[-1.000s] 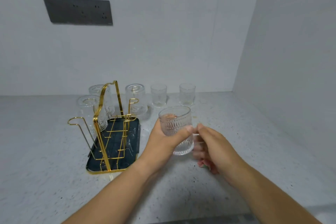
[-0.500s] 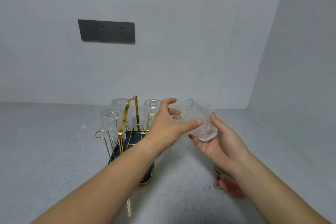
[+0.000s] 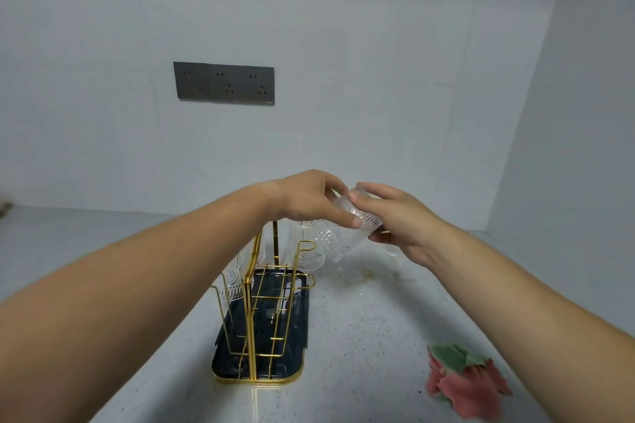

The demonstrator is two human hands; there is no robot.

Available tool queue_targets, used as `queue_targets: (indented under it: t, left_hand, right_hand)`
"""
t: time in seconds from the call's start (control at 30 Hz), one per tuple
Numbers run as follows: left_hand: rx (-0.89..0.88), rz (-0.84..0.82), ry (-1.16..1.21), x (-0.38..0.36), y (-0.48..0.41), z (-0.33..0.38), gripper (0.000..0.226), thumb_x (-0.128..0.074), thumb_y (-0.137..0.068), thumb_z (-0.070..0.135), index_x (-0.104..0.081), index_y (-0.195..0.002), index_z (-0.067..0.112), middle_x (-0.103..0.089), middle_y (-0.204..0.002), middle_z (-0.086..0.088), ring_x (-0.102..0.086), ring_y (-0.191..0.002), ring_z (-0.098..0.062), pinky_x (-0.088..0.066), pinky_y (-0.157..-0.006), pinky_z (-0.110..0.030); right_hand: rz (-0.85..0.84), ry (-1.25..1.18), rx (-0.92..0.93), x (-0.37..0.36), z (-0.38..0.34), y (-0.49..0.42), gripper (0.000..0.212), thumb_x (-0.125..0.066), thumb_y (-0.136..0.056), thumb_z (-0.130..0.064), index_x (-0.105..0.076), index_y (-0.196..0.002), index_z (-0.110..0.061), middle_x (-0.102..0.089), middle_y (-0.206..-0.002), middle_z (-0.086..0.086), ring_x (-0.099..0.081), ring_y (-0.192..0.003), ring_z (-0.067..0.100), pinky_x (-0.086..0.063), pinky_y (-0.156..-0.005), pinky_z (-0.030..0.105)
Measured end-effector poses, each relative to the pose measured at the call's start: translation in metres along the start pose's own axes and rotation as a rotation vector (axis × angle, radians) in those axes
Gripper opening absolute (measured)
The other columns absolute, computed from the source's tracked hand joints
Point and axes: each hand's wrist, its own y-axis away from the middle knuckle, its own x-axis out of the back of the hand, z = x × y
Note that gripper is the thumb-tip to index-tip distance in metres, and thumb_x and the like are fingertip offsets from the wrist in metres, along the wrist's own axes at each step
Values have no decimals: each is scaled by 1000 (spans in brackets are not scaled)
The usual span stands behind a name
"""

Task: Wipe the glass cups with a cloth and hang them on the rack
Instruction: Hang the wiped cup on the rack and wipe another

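Since half a second ago I have tipped the glass cup [image 3: 343, 240] further over, so its mouth now slants down and left above the gold rack [image 3: 271, 306] at mid-frame. My right hand [image 3: 405, 220] has gone from cradling the base from below to curling over it. My left hand [image 3: 309, 199] pinches the cup's side between thumb and fingers while the right grips the base end, and the cloth [image 3: 464, 378] lies on the counter [image 3: 360, 336] at lower right, well apart.
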Motion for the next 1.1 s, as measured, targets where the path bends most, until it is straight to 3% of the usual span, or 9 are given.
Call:
queue_targets:
  t: [0.13, 0.27, 0.4, 0.47, 0.57, 0.7, 0.8, 0.9, 1.1]
  left_hand:
    - [-70, 48, -51, 6, -5, -20, 62, -90, -83, 40, -66, -136, 21, -75, -118, -1, -70, -111, -22, -56, -104, -43]
    - [-70, 60, -46, 9, -5, -37, 57, -91, -82, 38, -67, -132, 22, -75, -115, 1, -71, -109, -21, -55, -103, -43]
    - [-37, 35, -47, 7, -4, -50, 63, -91, -80, 43, -64, -133, 23, -73, -119, 2, -69, -114, -20, -55, -100, -37]
    - [-9, 37, -66, 7, -3, -55, 70, -91, -75, 53, -64, -133, 25, -70, -122, 4, -66, -118, -19, -52, -97, -30]
    - [16, 46, -156, 11, -1, -60, 86, -82, -56, 79, -66, -127, 33, -68, -125, 12, -62, -124, -15, -45, -111, -41]
    - [-4, 7, -83, 29, 13, -66, 64, -87, -76, 56, -67, -130, 30, -64, -135, 11, -56, -130, -10, -39, -109, -31]
    - [-29, 92, 17, 37, 21, -72, 62, -75, -77, 63, -71, -127, 28, -70, -126, 13, -60, -124, -6, -42, -110, -31]
    - [-50, 158, 89, 34, 20, -77, 44, -66, -94, 58, -77, -119, 24, -75, -118, 11, -66, -117, -6, -48, -109, -34]
    - [-11, 100, 29, 22, 17, -83, 46, -55, -104, 55, -78, -120, 18, -74, -124, 6, -63, -122, -9, -42, -105, -29]
  right_hand:
    - [4, 80, 35, -19, 1, -17, 72, -72, -69, -62, -62, -134, -33, -68, -131, -2, -65, -118, 22, -56, -79, 33]
    - [-20, 133, 57, -30, 8, -29, 61, -69, -84, -57, -60, -136, -26, -66, -132, 1, -65, -117, 22, -54, -81, 32]
    - [-10, 170, 48, -36, 16, -35, 58, -75, -86, -51, -58, -133, -21, -67, -124, 4, -65, -113, 22, -56, -92, 37]
    - [-11, 177, 37, -39, 17, -36, 56, -77, -85, -48, -59, -130, -21, -67, -122, 4, -65, -112, 22, -55, -93, 37]
    - [-35, 181, 26, -44, 17, -37, 53, -81, -82, -47, -63, -125, -20, -68, -121, 5, -66, -109, 21, -54, -86, 33]
    - [-74, 203, 38, -48, 19, -36, 55, -84, -81, -44, -63, -126, -19, -66, -121, 3, -64, -108, 16, -49, -81, 29]
    - [-96, 243, 62, -50, 22, -33, 59, -86, -79, -44, -63, -127, -20, -67, -121, 3, -64, -105, 13, -47, -78, 26]
    - [-97, 299, 116, -56, 26, -29, 58, -87, -78, -41, -61, -126, -23, -64, -117, -2, -62, -103, 8, -47, -77, 20]
    - [-74, 473, 260, -70, 36, -26, 65, -89, -74, -40, -58, -129, -27, -61, -110, -13, -62, -101, 8, -47, -81, 20]
